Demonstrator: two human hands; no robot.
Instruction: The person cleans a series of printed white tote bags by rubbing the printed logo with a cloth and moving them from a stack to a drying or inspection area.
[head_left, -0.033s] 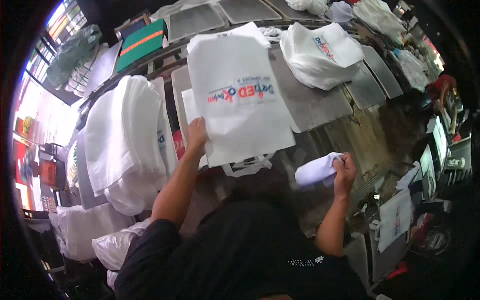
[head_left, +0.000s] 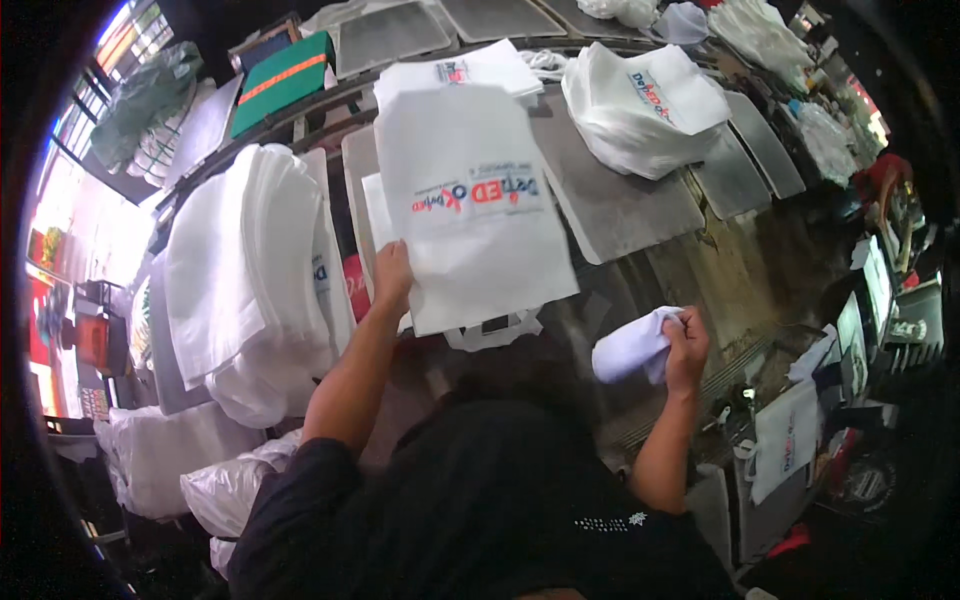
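Note:
My left hand (head_left: 393, 268) grips the left edge of a white bag (head_left: 480, 250) with red and blue print, held over a stack of similar printed bags (head_left: 507, 67) in the middle. My right hand (head_left: 683, 345) is closed on a bunched white cloth (head_left: 630, 355) at the lower right of the bag. A thick fanned pile of white bags (head_left: 220, 270) lies to the left of my left hand. Another printed pile (head_left: 625, 120) sits on grey boards at the upper right.
Grey flat boards (head_left: 625, 225) lie along a dark wooden work surface (head_left: 730, 280). A green board (head_left: 282, 80) with an orange stripe is at the back. Plastic-wrapped bundles (head_left: 165, 460) are at lower left, tools (head_left: 750, 395) and another printed bag (head_left: 785, 440) at lower right.
The top bag in my left hand has shifted slightly toward me, showing more print on the stack beneath. My left hand has dropped slightly; my right hand has barely moved with the cloth.

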